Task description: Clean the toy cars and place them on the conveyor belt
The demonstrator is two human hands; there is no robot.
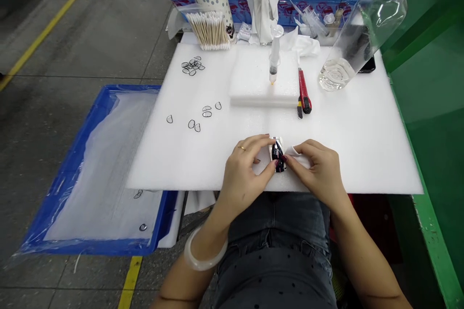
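Lying at left: a cluster of thin, dark-rimmed, D-shaped loops (193, 65) on the flat white foam sheet (174, 164), well apart from both hands.
Left hand (244, 171): thumb and index set narrowly apart, touching the left side of a small, glossy, dark-blue elongated piece (278, 153), index by its far end, thumb lower down; the grip looks like a steadying one.
Dark piece: between the two hands near the sheet's front edge, on something small and white; its long axis runs roughly away from the body, only slightly slanted, so it lies across the line from hand to hand.
Soft white cloth (300, 156): just right of the piece, bunched under the right fingers.
Right hand (322, 169): fingertips closed in a pinch on the cloth, at the piece's right edge. Both hands are about equally near; the right meets the long side, not an end. Whether its fingertips press or merely hover cannot be told.
Red-handled cutter (303, 91): beyond the hands, beside the white foam block (250, 75).
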